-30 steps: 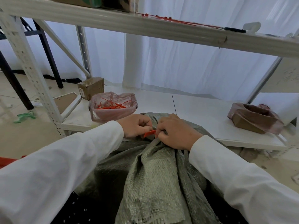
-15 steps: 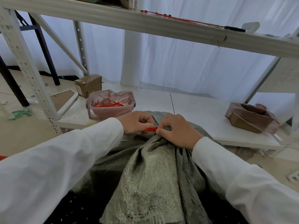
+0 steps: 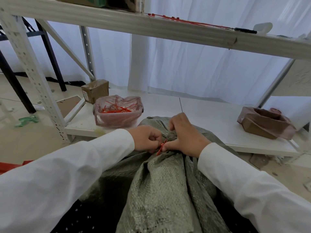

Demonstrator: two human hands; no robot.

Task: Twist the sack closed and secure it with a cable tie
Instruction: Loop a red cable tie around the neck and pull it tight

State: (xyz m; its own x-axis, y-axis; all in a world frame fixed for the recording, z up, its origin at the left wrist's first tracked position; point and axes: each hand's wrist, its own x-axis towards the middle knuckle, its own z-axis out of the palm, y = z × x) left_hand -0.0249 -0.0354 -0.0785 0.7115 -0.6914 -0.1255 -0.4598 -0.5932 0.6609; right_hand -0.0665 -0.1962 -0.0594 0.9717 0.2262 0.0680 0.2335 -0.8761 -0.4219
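We pinch the thin, springy red cable tie (image 3: 161,146) in our left hand (image 3: 146,139) right at the sack (image 3: 161,187) neck, while our right hand (image 3: 185,137) bunches that soft, limp weave tight.

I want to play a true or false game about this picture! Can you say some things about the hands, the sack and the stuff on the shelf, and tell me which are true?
1. Both hands are at the bunched neck of the sack. True: the left hand and right hand meet there.
2. The cable tie between the hands is blue. False: it is red.
3. A bin lined with a plastic bag holds more red ties. True.
4. The cardboard box sits on top of the sack. False: it sits on the low shelf, behind the bin.
5. The person wears black sleeves. False: the sleeves are white.
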